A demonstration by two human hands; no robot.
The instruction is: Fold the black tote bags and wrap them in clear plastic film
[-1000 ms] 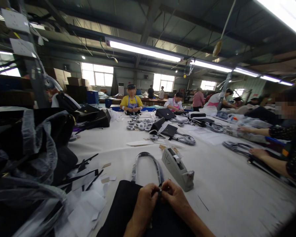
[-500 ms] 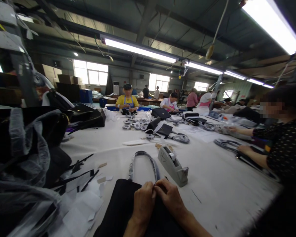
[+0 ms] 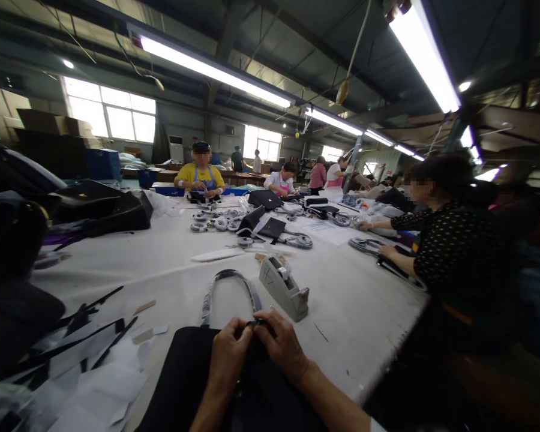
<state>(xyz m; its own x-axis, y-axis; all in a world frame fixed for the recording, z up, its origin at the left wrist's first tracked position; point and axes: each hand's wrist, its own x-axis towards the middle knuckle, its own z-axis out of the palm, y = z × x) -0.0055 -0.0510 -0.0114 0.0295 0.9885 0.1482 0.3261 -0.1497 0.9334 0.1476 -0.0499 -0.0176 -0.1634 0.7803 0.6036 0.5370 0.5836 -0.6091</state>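
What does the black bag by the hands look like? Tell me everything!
The black bag looks smooth and dull, perhaps leather-like. Its arched handle is wrapped in shiny clear plastic and points away over the white table. The left hand and right hand meet near the handle's right end, pinching a small dark piece. The bag's near end runs out of the picture, so its full shape can't be seen.

Paper scraps (image 3: 110, 384) and black strips (image 3: 114, 342) litter the white table (image 3: 351, 324).
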